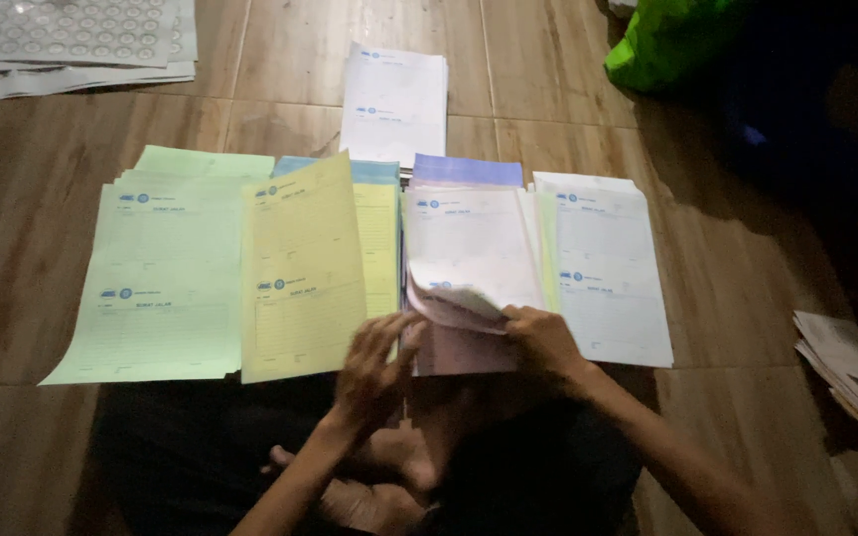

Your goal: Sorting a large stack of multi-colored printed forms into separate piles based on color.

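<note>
We take the pink stack of printed paper forms on the brown tiled floor as our landmark. Farthest to its left lies a pale green stack of forms, well apart from it. Next comes a yellow stack of forms, just beside the pink one, its top sheet overlapping the green. Our left hand hovers at the lower left corner of the pink stack, fingers curled and blurred; we cannot tell whether it pinches a sheet or only touches the edge. On the pink stack itself several top sheets curl upward at their lower edge. Our right hand grips that lifted bundle at the stack's lower right, thumb over the curled edge. Touching the pink stack on its right is a white stack of forms. Behind it, farther from us, lies another white stack of sheets, and far right behind, a bright green plastic bag.
</note>
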